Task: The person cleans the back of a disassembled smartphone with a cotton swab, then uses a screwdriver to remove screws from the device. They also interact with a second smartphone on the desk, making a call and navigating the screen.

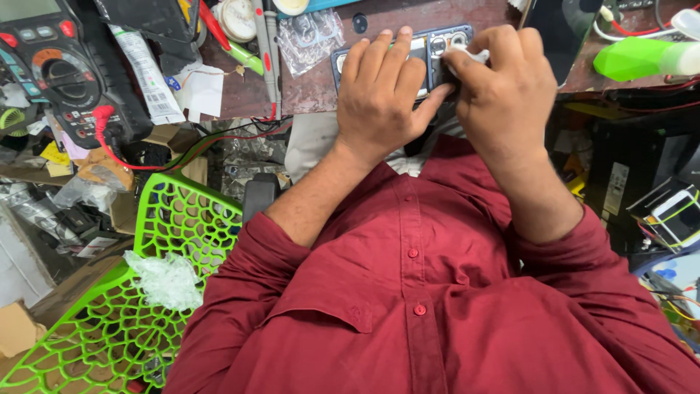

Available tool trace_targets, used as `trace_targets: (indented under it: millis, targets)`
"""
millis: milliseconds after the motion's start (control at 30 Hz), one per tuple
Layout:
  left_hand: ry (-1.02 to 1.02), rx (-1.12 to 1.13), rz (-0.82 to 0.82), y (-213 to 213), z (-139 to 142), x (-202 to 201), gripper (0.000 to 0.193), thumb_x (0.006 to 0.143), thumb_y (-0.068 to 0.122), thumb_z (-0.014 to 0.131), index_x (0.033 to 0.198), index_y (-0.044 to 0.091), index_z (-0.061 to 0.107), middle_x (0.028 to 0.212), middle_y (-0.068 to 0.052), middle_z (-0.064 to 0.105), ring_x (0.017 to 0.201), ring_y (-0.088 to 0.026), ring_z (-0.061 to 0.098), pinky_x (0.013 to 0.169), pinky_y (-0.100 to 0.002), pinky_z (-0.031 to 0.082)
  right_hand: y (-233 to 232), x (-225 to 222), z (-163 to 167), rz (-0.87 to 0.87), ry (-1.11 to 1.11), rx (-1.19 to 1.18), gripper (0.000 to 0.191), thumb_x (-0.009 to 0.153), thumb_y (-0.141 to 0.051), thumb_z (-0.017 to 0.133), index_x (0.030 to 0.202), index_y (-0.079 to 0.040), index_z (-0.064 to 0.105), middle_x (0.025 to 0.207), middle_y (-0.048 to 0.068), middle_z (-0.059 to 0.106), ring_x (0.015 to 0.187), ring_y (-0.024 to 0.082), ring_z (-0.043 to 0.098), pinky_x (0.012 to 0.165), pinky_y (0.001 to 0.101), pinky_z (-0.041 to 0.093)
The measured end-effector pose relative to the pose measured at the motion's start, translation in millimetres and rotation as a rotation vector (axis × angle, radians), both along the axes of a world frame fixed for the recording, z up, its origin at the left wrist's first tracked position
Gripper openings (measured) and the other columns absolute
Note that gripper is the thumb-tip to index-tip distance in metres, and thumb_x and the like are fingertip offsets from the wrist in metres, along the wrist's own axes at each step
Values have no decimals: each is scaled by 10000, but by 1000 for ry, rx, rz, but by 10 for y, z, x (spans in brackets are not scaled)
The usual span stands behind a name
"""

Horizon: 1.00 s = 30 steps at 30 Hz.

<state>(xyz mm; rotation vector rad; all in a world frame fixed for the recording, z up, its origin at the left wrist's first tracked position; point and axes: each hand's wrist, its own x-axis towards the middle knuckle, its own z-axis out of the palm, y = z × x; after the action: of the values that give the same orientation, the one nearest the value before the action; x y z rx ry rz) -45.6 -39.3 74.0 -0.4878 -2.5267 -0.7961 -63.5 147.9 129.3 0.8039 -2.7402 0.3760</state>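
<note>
Our left hand (379,91) lies flat, fingers spread, pinning the opened phone (437,51) on the surface (313,87). Our right hand (503,87) pinches a white wipe (474,55) on the phone's camera end. Hard rubbing could snag exposed parts, or slide the phone toward the tweezers (268,51) left of it.

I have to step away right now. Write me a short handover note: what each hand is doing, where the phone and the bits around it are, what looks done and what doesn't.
Left hand: flat on the opened phone, pinning it to the workbench.
Right hand: pinching a small white wad against the phone's camera end.
Around: tweezers and a clear plastic bag left of the phone; multimeter far left; green bottle on its side, far right.
Done: the phone's back is off, insides exposed.
Left: the wad is on the phone, so wiping looks unfinished; no back cover is visible.
</note>
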Motion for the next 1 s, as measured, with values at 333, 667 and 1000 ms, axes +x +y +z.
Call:
trace_targets:
  millis: [333, 667, 1000]
  targets:
    - [5, -11, 6, 6, 7, 0, 455, 917, 427, 847, 994, 27, 643, 1280, -230, 645, 1190, -390, 599, 1060, -538, 446, -18, -17, 57, -45, 68, 41, 296, 882, -2, 704, 1126, -158, 766, 1051, 32, 591, 947, 250, 551, 731, 357, 463]
    - [9, -7, 15, 17, 15, 1, 459, 904, 429, 845, 991, 26, 644, 1275, -228, 648, 1180, -389, 604, 1057, -538, 445, 25, 32, -16, -49, 14, 42, 313, 886, -28, 705, 1152, -181, 766, 1053, 17, 597, 958, 243, 564, 780, 371, 473]
    - [34, 2, 18, 20, 8, 9, 461, 892, 435, 840, 986, 28, 645, 1270, -230, 646, 1184, -400, 600, 1062, -541, 441, 134, 108, 2, -80, -28, -51, 313, 861, -5, 746, 1153, -117, 761, 1048, 8, 629, 962, 229, 590, 834, 367, 510]
